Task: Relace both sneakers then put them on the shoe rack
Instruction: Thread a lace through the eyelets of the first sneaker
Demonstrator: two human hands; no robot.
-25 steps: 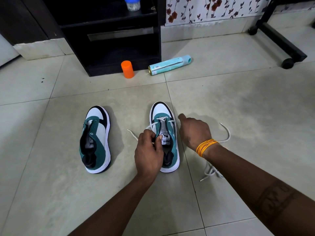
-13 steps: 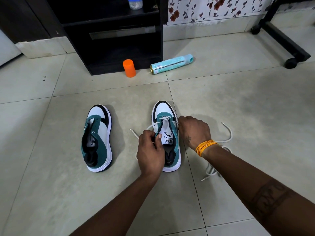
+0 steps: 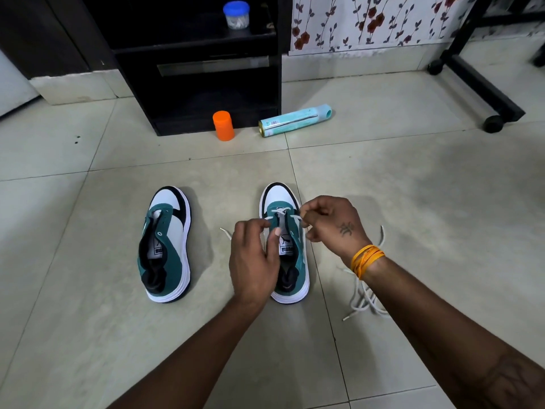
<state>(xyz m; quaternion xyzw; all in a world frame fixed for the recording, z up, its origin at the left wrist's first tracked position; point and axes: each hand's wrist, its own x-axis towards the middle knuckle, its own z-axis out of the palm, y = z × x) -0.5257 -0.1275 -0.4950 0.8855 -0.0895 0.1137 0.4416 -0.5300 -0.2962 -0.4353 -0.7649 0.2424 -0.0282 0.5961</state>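
Sneakers sit side by side on the tiled floor [image 3: 413,202], toes pointing away from the person. Nearest, both forearms reach forward from the bottom edge and converge on the right sneaker [image 3: 290,278]. The left hand [image 3: 255,261] lies palm-down along that sneaker's left side, wrist straight, fingers curled, with thumb and forefinger pinching the lace [image 3: 281,212] at the eyelets beside the tongue. The right hand [image 3: 333,224] comes in from the right with the wrist bent inward, back of the hand up, fingertips pressed together on the lace at the sneaker's right edge. An orange band [image 3: 365,259] circles that wrist. Only the lowest eyelets near the toe carry lace; one loose end trails on the floor left of the left hand, and another arcs on the floor beyond the right wrist. A second lace [image 3: 361,299] lies bunched on the floor under the right forearm. The left sneaker [image 3: 165,246] stands apart to the left with no lace in it. Farther off, an orange bottle [image 3: 223,125] stands upright and a teal can [image 3: 295,120] lies on its side, both in front of a black shelf unit [image 3: 194,63]. A blue-lidded jar [image 3: 236,14] rests on its upper shelf.
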